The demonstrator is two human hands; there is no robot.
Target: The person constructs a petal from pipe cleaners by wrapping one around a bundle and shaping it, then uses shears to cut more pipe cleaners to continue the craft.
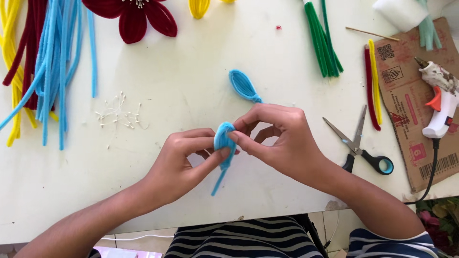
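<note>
While both hands meet over the desk's near middle, a blue pipe-cleaner petal (224, 143) sits pinched between them, its loose tail hanging down. Left hand (184, 160) grip: thumb and fingers clenched on the petal's lower side. Right hand (279, 138) grip: fingertips grasping its upper edge. A finished blue petal (244, 86) lies just beyond. White desk (191, 76), scuffed. Scissors (361, 143) to the right, glue gun (442, 100) on cardboard (406, 129). Blue pipe cleaners (57, 62) far left, red flower (136, 16) at top. Tiled floor below the edge.
</note>
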